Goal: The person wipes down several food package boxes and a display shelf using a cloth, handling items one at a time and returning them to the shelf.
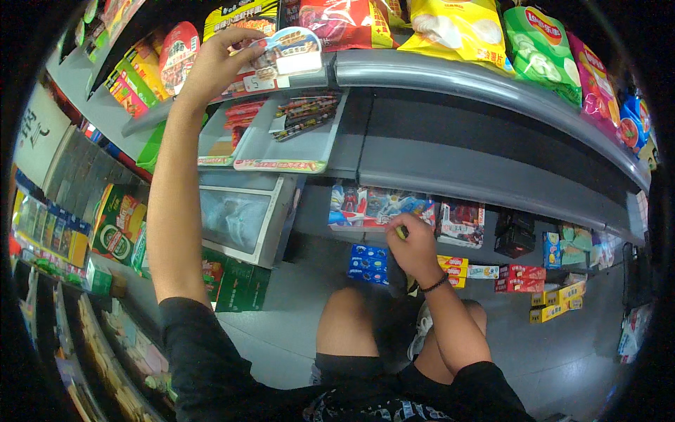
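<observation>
My left hand (224, 58) is raised to the upper shelf, its thumb and fingers pinching a printed card sign (291, 51) with food pictures at the shelf's front edge. Just under the sign is a price tag (259, 83). Below my left forearm's reach lie long thin wrapped snack sticks (306, 116) in a clear plastic tray (258, 150). My right hand (414, 245) is closed around a small yellow-green and dark object (402, 232), mostly hidden by the fingers. It is low, in front of a boxed toy set (369, 208), with blue boxes (367, 264) to its left.
Chip bags (456, 31) line the upper shelf, whose metal edge (448, 74) curves across the view. Below it is a lower shelf (448, 163). Yellow boxes (559, 300) and red boxes (520, 278) lie on the floor at right. A glass-topped cabinet (232, 219) and green cartons (242, 285) stand at left.
</observation>
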A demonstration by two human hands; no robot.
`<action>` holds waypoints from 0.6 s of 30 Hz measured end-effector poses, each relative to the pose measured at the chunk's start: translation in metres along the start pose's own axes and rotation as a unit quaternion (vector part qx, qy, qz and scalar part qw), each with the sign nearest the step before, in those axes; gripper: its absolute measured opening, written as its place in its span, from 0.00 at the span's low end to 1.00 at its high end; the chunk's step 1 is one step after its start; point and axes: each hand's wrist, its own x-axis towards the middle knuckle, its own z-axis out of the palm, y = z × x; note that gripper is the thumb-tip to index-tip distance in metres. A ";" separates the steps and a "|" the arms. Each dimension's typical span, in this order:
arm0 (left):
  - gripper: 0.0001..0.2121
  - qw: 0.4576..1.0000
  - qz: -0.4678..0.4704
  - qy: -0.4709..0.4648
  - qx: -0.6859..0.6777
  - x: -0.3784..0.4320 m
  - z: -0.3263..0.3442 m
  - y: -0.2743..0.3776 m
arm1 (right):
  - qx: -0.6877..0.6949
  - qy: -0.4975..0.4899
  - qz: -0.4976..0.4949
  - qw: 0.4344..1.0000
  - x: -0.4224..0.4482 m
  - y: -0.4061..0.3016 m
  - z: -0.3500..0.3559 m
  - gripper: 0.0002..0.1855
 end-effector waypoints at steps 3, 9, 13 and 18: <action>0.13 0.999 -0.031 -0.016 -0.007 -0.005 -0.001 -0.008 | -0.018 -0.001 0.011 1.000 -0.001 -0.002 0.000 0.06; 0.13 0.992 -0.050 0.043 -0.106 -0.005 -0.004 -0.020 | -0.019 -0.029 0.033 0.999 0.000 -0.005 -0.002 0.05; 0.11 0.993 -0.011 0.058 -0.102 0.001 -0.032 -0.023 | -0.016 -0.014 0.022 1.000 -0.001 0.001 0.001 0.05; 0.12 0.995 -0.027 0.003 -0.097 -0.001 -0.040 -0.026 | -0.026 -0.033 0.047 0.998 0.002 -0.006 -0.001 0.07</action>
